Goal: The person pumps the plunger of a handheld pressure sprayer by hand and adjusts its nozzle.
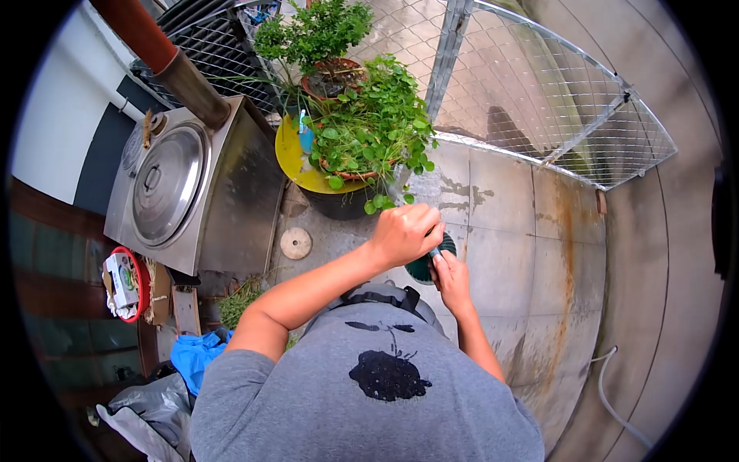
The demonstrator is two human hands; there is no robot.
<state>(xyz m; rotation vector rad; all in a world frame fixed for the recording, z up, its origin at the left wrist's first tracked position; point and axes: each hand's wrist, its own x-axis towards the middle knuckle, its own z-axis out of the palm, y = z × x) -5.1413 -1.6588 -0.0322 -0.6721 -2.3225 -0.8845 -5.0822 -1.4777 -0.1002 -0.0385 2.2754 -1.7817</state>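
Observation:
In front of my waist, my left hand (406,236) is closed, its fingers curled at the upper end of a thin grey-blue piece (435,252). Just below and to the right, my right hand (452,279) closes round the lower part of the same piece. Most of it is covered by my fingers, so its kind is hidden. Behind and under both hands shows a dark green ribbed round thing (419,269), partly blocked from view. Close beyond my left hand, leafy green plants (369,131) hang over a pot's rim.
A metal stove (239,192) with a round lid (171,185) stands at left. The potted plants rest on a yellow round top (291,158). A wire mesh gate (531,85) stands ahead. A round stone disc (295,243), blue bag (196,356) and red basin (141,285) lie left; a hose (612,396) right.

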